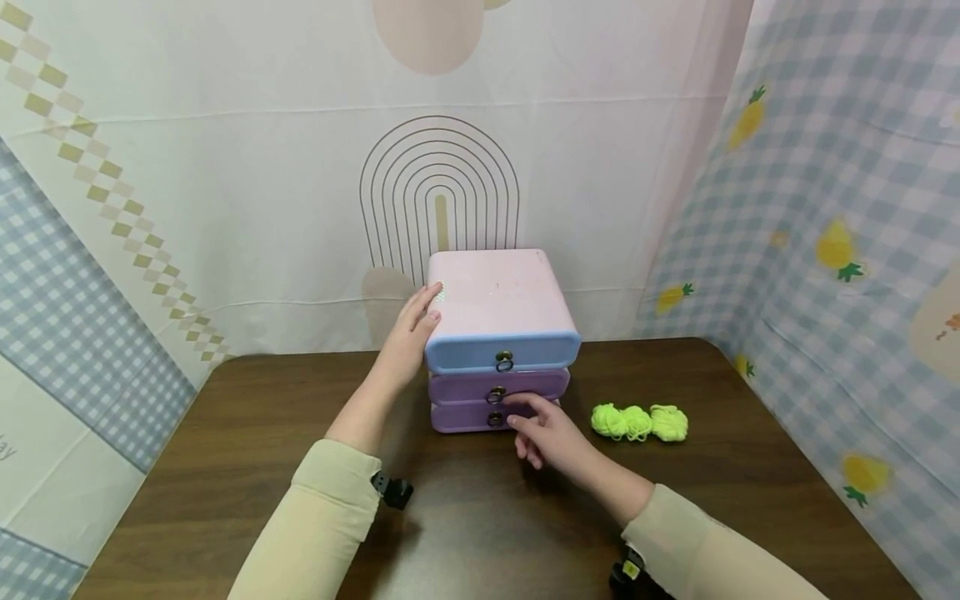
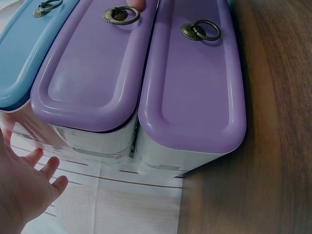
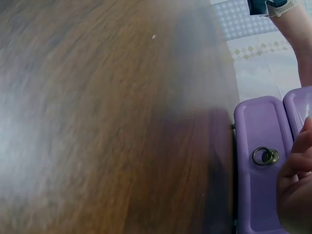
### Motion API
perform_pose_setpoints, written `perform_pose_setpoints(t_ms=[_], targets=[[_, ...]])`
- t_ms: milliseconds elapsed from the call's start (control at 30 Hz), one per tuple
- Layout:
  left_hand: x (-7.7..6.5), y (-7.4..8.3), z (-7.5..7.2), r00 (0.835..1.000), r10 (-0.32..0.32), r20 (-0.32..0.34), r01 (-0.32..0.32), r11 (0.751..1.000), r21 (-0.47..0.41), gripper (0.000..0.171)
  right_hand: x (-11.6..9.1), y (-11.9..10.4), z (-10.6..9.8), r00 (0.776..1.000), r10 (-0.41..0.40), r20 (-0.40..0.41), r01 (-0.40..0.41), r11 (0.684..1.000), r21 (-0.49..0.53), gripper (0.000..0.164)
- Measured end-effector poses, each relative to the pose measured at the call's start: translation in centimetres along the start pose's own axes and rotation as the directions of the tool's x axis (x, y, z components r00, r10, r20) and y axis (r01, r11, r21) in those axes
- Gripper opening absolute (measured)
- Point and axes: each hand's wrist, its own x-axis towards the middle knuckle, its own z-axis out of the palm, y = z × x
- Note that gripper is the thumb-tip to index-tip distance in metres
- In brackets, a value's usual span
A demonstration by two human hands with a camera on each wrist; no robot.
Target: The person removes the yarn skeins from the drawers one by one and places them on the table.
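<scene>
A small chest of drawers (image 1: 491,292) with a pale pink top stands on the table. It has a blue top drawer (image 1: 465,354), a purple middle drawer (image 2: 92,68) and a purple bottom drawer (image 2: 195,87), each with a bronze ring pull. My left hand (image 1: 407,337) rests against the chest's left side, fingers extended near its upper edge. In front of the lower drawers is my right hand (image 1: 551,433), its index fingertip right at the middle drawer's ring pull (image 1: 495,396). The right thumb stands apart below, and the other fingers bend loosely.
Bright green yarn bundles (image 1: 637,422) lie on the brown table (image 1: 262,433) to the right of the chest. A patterned cloth (image 1: 300,208) hangs behind, and checked cloth (image 1: 817,167) covers the right side.
</scene>
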Motion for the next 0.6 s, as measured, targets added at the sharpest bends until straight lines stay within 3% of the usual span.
perform_pose_setpoints(t_ms=[267,433,600], targets=[[-0.1,0.0,0.0,1.000,-0.013,-0.002,0.013,1.000,-0.002,0.052,0.4,-0.1,0.3,0.994,0.100,0.047,-0.106,0.982,0.158,0.040],[-0.1,0.0,-0.1,1.000,-0.011,-0.006,0.011,1.000,-0.002,0.052,0.7,-0.2,0.8,0.992,0.109,0.070,-0.118,0.983,0.144,0.043],[0.0,-0.1,0.0,1.000,-0.007,-0.010,0.007,1.000,0.001,0.052,0.9,-0.4,1.3,0.994,0.107,0.028,-0.109,0.987,0.117,0.041]])
